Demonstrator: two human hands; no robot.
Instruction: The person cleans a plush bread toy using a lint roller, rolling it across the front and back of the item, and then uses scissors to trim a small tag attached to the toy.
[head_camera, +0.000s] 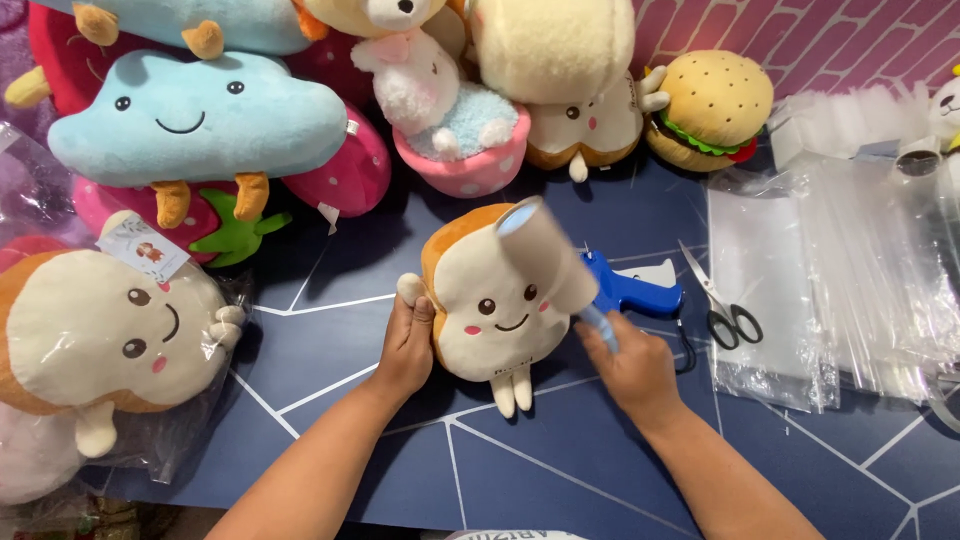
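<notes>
A small toast-shaped plush (492, 300) with a smiling face stands at the middle of the dark blue surface. My left hand (407, 343) grips its left side. My right hand (628, 362) holds the handle of a lint roller (548, 258), whose pale drum is blurred and lies across the plush's upper right. A blue tagging gun (632, 290) lies just behind my right hand, touching neither hand.
Scissors (722, 305) and a stack of clear plastic bags (840, 270) lie at the right. A larger bagged toast plush (95, 340) is at the left. Cloud (200, 115), strawberry, burger (712, 105) and other plushes crowd the back edge.
</notes>
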